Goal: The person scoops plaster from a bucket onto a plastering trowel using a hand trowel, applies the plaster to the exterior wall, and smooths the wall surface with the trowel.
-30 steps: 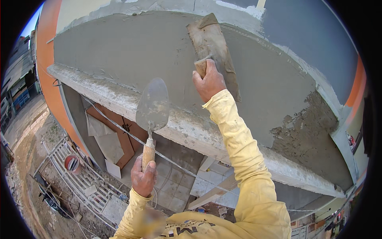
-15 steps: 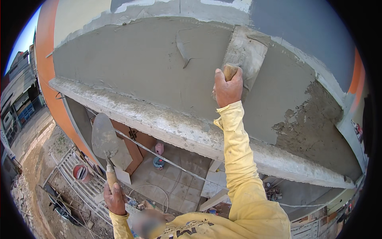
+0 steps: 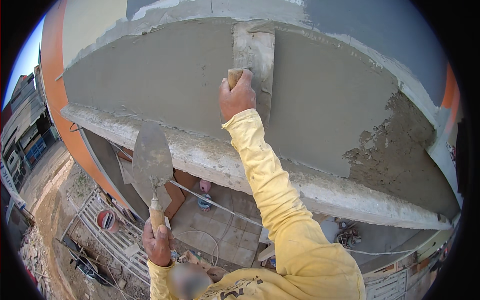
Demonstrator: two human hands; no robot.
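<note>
My right hand [image 3: 237,100] grips the wooden handle [image 3: 235,77] of a rectangular steel float [image 3: 254,47], whose mortar-smeared plate lies upright against a band of smooth grey plaster [image 3: 140,70]. My left hand [image 3: 158,242] is closed on the wooden handle of a pointed trowel [image 3: 152,152], its blade raised in front of a rough concrete ledge [image 3: 320,192] under the plaster. Further right, the plaster has a darker, rough patch [image 3: 385,155].
An orange painted wall strip [image 3: 52,60] borders the left. Below the ledge are a cable [image 3: 205,202], a tiled floor [image 3: 235,242], a pink container [image 3: 205,185], a red bucket [image 3: 106,219] and a metal grating [image 3: 127,245]. A street with sheds [image 3: 22,130] lies far left.
The float went right, then back left to the middle of the band. A raised streak of mortar seen earlier there no longer shows. The trowel swung left, then slightly back right.
</note>
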